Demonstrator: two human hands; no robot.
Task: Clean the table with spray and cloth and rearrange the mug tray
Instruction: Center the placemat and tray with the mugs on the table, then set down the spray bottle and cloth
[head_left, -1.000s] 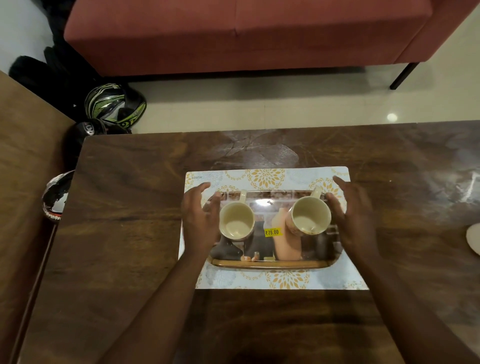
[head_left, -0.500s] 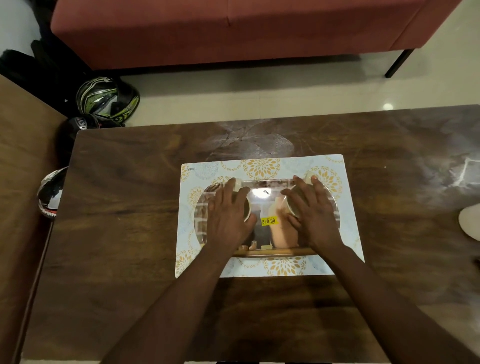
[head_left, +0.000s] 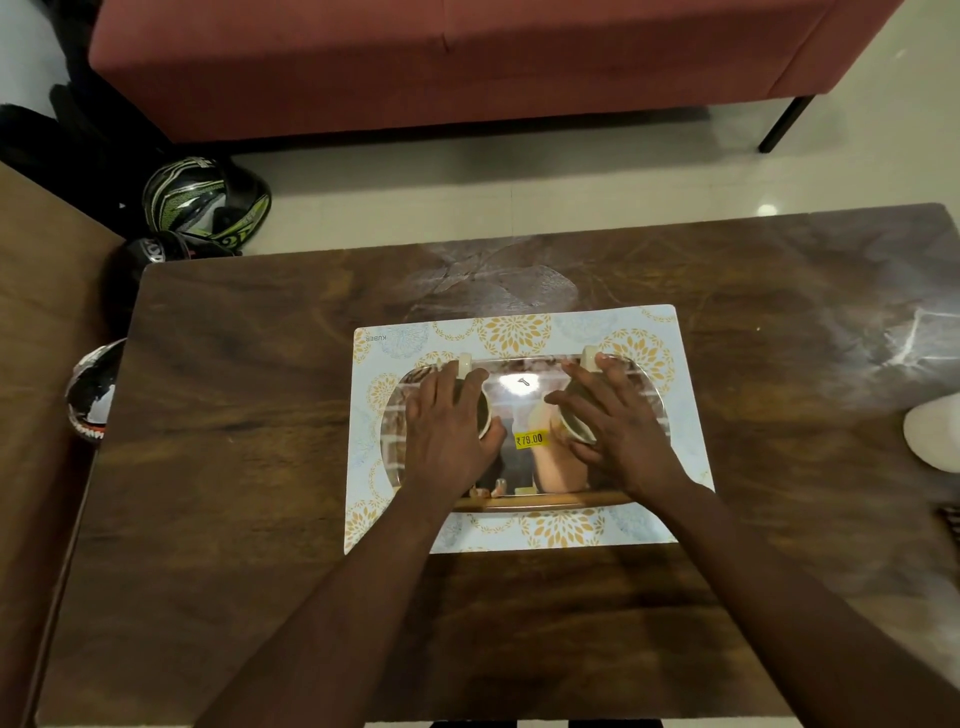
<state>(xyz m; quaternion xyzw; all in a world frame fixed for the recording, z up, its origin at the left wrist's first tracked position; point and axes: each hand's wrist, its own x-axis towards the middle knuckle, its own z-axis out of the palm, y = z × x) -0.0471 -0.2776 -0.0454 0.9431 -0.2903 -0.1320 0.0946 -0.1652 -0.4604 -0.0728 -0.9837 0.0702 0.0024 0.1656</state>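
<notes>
Both hands, beside the tray a second ago, now cover its mugs at frame centre: left hand clamped over left mug, right hand over right mug; rigid, breakable ceramic, likely safest lifted by the handles.

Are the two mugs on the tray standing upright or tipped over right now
Upright. Both mugs' rims face up under the left hand and right hand, on the tray.
</notes>
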